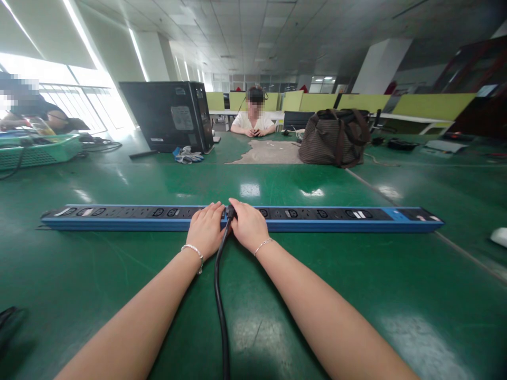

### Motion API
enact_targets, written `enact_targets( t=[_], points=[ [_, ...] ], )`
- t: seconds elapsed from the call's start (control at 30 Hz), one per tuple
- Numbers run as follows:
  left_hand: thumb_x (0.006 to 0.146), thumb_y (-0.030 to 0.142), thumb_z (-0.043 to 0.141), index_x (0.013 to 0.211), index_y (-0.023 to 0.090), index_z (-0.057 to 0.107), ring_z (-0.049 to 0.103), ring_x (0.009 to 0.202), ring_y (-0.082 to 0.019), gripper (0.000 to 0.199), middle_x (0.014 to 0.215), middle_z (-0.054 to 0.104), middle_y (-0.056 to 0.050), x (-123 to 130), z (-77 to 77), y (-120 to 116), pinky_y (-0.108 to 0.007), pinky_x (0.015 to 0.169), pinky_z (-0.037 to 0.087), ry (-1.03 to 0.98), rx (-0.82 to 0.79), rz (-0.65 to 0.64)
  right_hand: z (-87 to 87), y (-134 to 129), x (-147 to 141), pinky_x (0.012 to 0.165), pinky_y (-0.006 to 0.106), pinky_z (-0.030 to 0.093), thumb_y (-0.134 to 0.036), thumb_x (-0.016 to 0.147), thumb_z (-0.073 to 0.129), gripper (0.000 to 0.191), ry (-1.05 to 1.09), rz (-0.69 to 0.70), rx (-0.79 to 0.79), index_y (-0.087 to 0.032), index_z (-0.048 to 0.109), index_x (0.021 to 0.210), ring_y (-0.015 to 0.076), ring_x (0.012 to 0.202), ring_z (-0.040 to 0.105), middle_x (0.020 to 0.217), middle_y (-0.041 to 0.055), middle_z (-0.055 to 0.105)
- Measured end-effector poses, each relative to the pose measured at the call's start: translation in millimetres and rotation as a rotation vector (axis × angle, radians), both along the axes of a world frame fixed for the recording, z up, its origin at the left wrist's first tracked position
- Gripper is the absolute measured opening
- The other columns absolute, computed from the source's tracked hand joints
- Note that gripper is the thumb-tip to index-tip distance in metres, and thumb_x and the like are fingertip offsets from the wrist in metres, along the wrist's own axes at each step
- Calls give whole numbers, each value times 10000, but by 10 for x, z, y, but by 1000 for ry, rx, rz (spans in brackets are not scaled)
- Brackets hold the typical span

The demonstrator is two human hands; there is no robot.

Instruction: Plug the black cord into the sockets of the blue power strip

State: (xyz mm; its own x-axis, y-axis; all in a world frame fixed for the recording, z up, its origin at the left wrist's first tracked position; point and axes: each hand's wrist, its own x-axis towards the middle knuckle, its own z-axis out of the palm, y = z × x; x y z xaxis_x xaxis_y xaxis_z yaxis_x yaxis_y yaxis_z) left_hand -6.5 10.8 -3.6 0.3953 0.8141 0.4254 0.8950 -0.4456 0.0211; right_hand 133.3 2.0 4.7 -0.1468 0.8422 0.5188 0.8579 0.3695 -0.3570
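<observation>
A long blue power strip point(119, 225) with a black socket face lies across the green table in front of me. My left hand point(205, 228) grips the strip near its middle, with its fingers laid over the top. Right beside it, my right hand point(250, 224) is closed around a black power plug point(230, 212) at the socket face. How far the plug sits in a socket is hidden by my fingers. Its black cord point(220, 295) runs down between my forearms toward the near edge of the picture.
Behind the strip stand a black computer case point(166, 116), gloves point(187, 155) and a brown striped bag point(335, 138). A green basket point(43, 150) is at the left. One person point(253, 119) sits across the table; another point(35, 105) is at far left. A white object point(499, 236) lies at right.
</observation>
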Motion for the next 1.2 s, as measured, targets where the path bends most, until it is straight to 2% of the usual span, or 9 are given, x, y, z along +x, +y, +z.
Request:
enact_targets(
  t=[0.2,0.57,0.63,0.77,0.9,1.03,1.2],
  points=[
    [831,383,447,1248,119,473,434,1249,-273,494,1348,495,-135,7,-5,0,-421,1016,334,-1,22,1,81,-8,0,852,324,436,-182,854,388,344,-49,-15,-62,-186,565,1149,197,940,603,1055,64,667],
    [840,376,446,1237,130,486,440,1241,-265,469,1336,507,-125,15,1,-2,-412,1012,334,-1,23,9,32,-9,-36,896,330,413,-127,835,386,377,21,2,-64,-133,537,1180,199,1003,596,1139,102,636],
    [843,395,445,1241,143,482,439,1242,-263,472,1335,508,-121,16,1,-2,-415,1014,331,-10,20,13,68,15,-35,865,335,434,-134,826,403,353,141,-2,-40,-149,550,1147,197,944,612,1081,94,657],
    [838,474,450,1239,139,482,441,1236,-269,523,1328,510,-134,17,-4,-1,-422,1014,327,-25,12,20,259,88,25,774,312,474,-210,821,457,292,573,-91,107,-177,560,1092,175,819,617,935,53,673],
    [842,498,437,1253,144,470,438,1235,-268,544,1338,500,-135,15,-20,6,-427,1012,326,-25,22,16,370,152,251,802,309,471,-250,780,519,288,672,10,190,-181,575,1055,167,848,603,962,50,655],
    [842,524,418,1274,144,455,424,1250,-270,576,1344,492,-145,10,-37,22,-431,1022,314,-24,9,26,332,151,681,840,315,466,-262,779,522,286,562,10,135,-193,592,1048,166,894,592,999,57,649],
    [844,527,406,1280,144,451,417,1256,-276,582,1354,480,-150,8,-45,34,-444,1027,307,-31,-4,18,245,-2,1140,891,339,456,-289,805,510,329,432,23,68,-201,594,1111,178,972,591,1092,71,634]
  ],
)
